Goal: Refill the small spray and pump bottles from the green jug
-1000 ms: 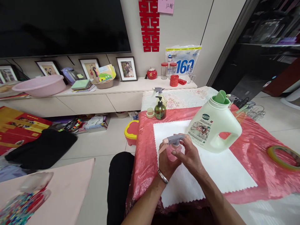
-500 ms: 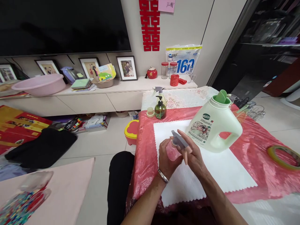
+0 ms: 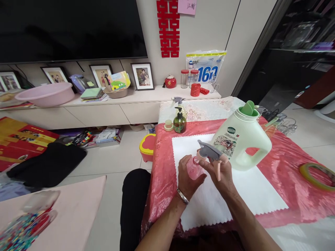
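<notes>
My left hand (image 3: 187, 178) is wrapped round a small clear pink spray bottle (image 3: 194, 168), held over the white cloth (image 3: 251, 190). My right hand (image 3: 219, 171) grips the bottle's grey trigger spray head (image 3: 208, 152), which is tilted and lifted to the right of the bottle's neck; its pink trigger hangs down by my fingers. A big pale green detergent jug (image 3: 242, 139) with an open mouth stands just behind my hands.
A red plastic cover (image 3: 293, 174) lies over the table. A green pump bottle (image 3: 179, 121), a small cap (image 3: 168, 125) and another spray bottle (image 3: 178, 102) stand at the far left. A tape roll (image 3: 316, 176) lies right. A yellow-red stool (image 3: 147, 146) sits on the floor.
The grey spray head has turned from pointing left across the bottle to lifted off its neck, up and to the right in my right hand. My left hand keeps the bottle.
</notes>
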### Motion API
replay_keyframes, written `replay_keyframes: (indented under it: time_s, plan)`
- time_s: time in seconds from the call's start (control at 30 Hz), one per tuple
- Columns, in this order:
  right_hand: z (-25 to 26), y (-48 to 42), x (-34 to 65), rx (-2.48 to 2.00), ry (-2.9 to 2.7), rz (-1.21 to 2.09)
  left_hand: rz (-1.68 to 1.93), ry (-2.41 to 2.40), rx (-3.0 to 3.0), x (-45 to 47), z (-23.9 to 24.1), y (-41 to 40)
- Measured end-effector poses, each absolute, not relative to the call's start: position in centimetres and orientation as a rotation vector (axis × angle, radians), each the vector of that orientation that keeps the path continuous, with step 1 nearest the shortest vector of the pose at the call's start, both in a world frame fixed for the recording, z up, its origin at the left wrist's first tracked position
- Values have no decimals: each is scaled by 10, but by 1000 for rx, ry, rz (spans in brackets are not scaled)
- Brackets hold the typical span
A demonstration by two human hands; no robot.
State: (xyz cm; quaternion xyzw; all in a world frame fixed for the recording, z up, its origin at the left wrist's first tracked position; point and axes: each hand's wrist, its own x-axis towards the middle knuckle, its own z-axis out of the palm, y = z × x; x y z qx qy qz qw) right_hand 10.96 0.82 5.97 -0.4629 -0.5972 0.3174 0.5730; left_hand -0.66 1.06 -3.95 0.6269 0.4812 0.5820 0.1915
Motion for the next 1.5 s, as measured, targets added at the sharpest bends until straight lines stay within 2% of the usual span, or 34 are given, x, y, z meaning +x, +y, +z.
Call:
replay_keyframes:
  time_s: [0.2, 0.37, 0.5, 0.63, 0.83, 1.0, 1.27, 1.5]
  plan:
    - [89, 13, 124, -1004, -1292, 627, 1662, 1315, 1788, -9, -43, 10]
    - [139, 15, 127, -807, -1082, 628, 1669, 1322, 1763, -9, -39, 8]
    - [163, 24, 134, -804, -1184, 627, 1665, 1319, 1755, -8, -40, 8]
    - [137, 46, 140, -1233, -1481, 631, 1676, 1322, 1787, -8, -43, 9]
    - [71, 85, 127, -1590, -1745, 724, 1650, 1341, 1733, -6, -44, 10]
    - [38, 109, 114, -1823, -1914, 758, 1626, 1308, 1687, -7, -41, 8]
    - [7, 123, 104, -1903, -1991, 711, 1644, 1320, 1701, -8, -37, 7]
    - [8, 110, 114, -1720, -1988, 619, 1607, 1307, 1729, -9, -37, 7]
